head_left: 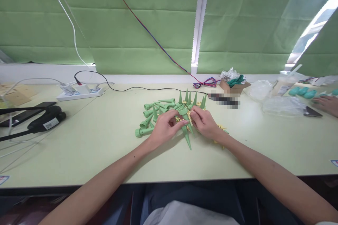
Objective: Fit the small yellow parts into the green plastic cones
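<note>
A pile of green plastic cone spikes [158, 109] lies on the pale table [100, 147], with small yellow pieces [221, 127] mixed in. My left hand [166, 126] and my right hand [204, 123] meet over the pile. Both are closed in a pinch on one green spike [186, 128] whose tip points down toward me. A small yellow piece shows between the fingertips at the spike's wide end.
A white power strip [80, 93] with cables sits at the back left, a black device [46, 119] at the far left. A cardboard box [233, 86], plastic bags [281, 105] and a cup [283, 82] stand at the right. Another person's hand [327, 103] rests at the right edge by a phone [311, 111].
</note>
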A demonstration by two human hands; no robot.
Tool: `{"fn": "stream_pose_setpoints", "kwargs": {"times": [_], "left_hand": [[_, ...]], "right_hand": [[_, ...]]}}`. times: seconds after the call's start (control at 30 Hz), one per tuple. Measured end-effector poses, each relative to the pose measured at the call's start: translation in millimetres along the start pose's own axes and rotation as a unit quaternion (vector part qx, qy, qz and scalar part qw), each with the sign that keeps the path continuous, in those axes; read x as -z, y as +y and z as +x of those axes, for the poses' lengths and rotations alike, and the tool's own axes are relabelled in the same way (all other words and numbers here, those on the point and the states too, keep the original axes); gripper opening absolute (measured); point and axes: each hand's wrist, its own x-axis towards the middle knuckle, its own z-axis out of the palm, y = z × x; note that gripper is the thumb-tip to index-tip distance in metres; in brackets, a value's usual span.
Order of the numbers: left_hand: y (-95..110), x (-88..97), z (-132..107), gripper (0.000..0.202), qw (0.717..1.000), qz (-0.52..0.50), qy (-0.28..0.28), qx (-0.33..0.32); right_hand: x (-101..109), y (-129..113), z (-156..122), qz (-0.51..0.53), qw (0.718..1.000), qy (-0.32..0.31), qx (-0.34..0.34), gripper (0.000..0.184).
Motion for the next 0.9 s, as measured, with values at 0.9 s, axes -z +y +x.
{"fn": "stream_pose_setpoints", "kwargs": {"times": [0.9], "left_hand": [[-16,-5.8,-4,0.030,0.997,0.018,0.042,-0.060]], "right_hand": [[1,-2,0,-0.013,1.000,0.007,0.018,0.040]]}}
